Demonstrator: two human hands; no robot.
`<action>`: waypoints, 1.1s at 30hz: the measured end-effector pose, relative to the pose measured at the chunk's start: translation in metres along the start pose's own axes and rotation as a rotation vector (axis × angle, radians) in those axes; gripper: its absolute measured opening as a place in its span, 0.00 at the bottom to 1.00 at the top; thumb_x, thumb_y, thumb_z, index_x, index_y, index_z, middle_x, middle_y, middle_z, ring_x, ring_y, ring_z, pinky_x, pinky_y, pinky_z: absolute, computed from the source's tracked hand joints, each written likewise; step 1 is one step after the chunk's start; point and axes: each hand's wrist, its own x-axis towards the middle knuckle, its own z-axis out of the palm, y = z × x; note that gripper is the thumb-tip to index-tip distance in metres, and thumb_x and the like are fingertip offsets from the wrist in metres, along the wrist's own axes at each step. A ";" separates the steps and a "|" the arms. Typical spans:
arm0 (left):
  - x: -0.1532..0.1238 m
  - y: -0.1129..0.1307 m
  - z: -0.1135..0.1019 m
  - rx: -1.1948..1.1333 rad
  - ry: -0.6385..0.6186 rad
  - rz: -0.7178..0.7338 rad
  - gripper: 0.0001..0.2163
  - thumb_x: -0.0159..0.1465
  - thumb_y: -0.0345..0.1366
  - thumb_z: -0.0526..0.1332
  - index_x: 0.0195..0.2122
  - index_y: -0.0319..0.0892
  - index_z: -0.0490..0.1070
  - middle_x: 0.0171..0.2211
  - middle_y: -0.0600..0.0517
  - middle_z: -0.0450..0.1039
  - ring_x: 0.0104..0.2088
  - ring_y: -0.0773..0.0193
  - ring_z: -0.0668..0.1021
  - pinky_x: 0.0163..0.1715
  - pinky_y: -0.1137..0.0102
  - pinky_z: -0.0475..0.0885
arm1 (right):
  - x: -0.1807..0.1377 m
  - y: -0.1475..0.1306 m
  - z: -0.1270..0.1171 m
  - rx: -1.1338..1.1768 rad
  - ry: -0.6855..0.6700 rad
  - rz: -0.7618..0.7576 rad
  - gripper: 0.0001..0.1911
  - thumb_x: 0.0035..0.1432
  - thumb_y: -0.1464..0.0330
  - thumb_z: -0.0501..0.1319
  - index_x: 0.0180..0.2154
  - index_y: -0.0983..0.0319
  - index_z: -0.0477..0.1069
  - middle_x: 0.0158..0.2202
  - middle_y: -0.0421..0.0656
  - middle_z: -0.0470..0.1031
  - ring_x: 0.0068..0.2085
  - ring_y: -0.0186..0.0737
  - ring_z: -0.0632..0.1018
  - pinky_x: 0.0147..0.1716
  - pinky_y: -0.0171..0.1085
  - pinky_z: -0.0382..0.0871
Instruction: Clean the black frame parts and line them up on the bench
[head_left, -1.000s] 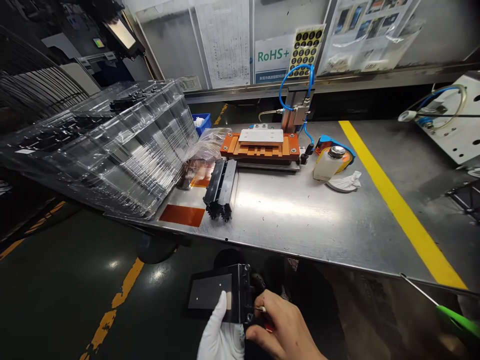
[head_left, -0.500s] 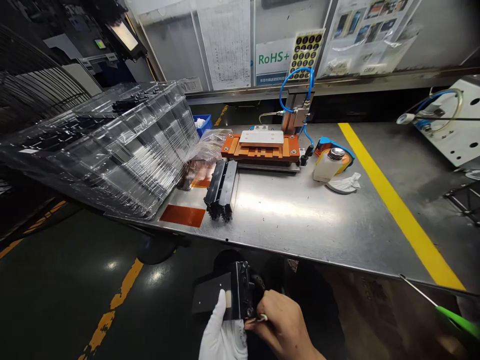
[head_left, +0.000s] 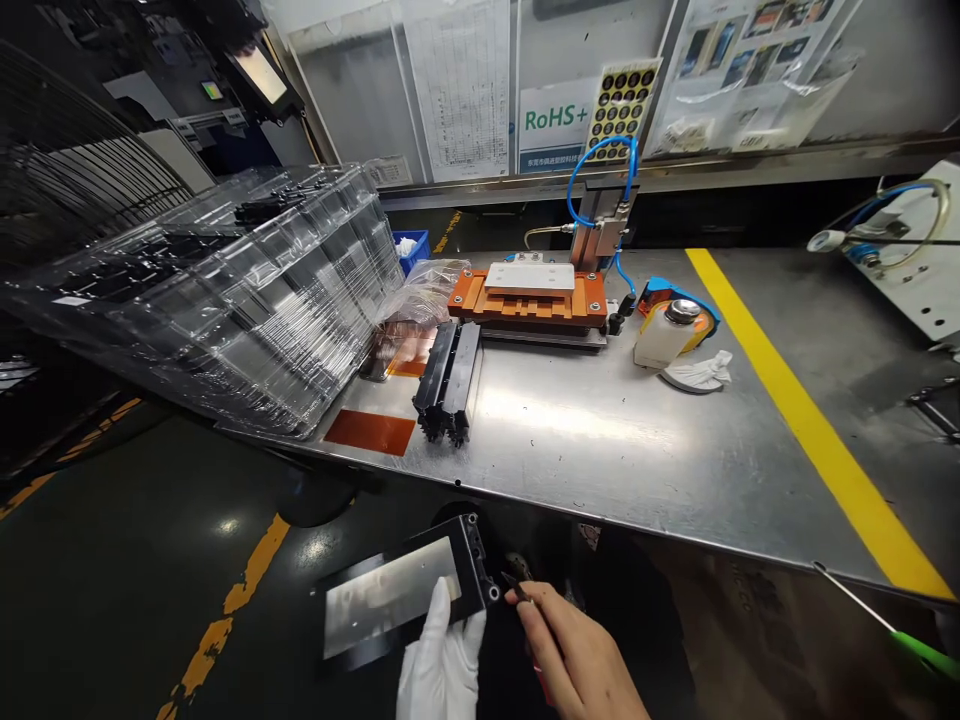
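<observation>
My left hand [head_left: 442, 650], in a white glove, grips a black plastic frame [head_left: 469, 570] with a shiny rectangular panel, its thumb lying over the panel. The frame hangs tilted in front of the table edge, its end with round bosses facing right. Just beside that end, my bare right hand [head_left: 570, 645] is closed around a slim knife [head_left: 517, 585]. Its dark pointed tip is apart from the frame, and a bit of red shows below the fingers. Two long black plastic parts [head_left: 448, 385] lie side by side on the metal table [head_left: 555, 450].
An orange fixture [head_left: 525, 295] with a blue air hose stands at the back of the table. Stacked clear trays [head_left: 300, 300] fill the left side. A white bottle [head_left: 664, 335] and a crumpled white cloth [head_left: 701, 373] lie to the right. A green-handled tool [head_left: 926, 655] sticks in at lower right.
The frame has turned in my left hand so its shiny panel faces up toward me. My right hand has drawn slightly away from its end, and the knife tip now shows.
</observation>
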 end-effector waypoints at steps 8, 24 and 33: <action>0.004 -0.013 -0.014 0.154 0.140 0.243 0.12 0.58 0.33 0.68 0.43 0.39 0.79 0.37 0.48 0.84 0.44 0.54 0.83 0.54 0.63 0.75 | -0.001 -0.012 0.004 0.183 -0.297 0.312 0.28 0.67 0.46 0.47 0.43 0.59 0.75 0.23 0.42 0.82 0.26 0.41 0.80 0.32 0.37 0.70; -0.001 -0.015 -0.009 0.173 0.126 0.307 0.17 0.48 0.23 0.73 0.39 0.43 0.80 0.37 0.52 0.84 0.49 0.54 0.80 0.57 0.68 0.71 | 0.007 -0.011 -0.019 -0.034 -0.152 0.000 0.18 0.72 0.59 0.45 0.45 0.56 0.71 0.36 0.40 0.80 0.35 0.39 0.82 0.35 0.34 0.76; 0.001 -0.014 -0.018 0.253 0.112 0.359 0.23 0.44 0.18 0.74 0.41 0.42 0.80 0.41 0.51 0.83 0.52 0.51 0.78 0.58 0.68 0.69 | 0.034 -0.012 -0.032 -0.906 -0.062 -0.415 0.16 0.54 0.55 0.71 0.35 0.59 0.72 0.26 0.39 0.75 0.25 0.44 0.77 0.24 0.40 0.65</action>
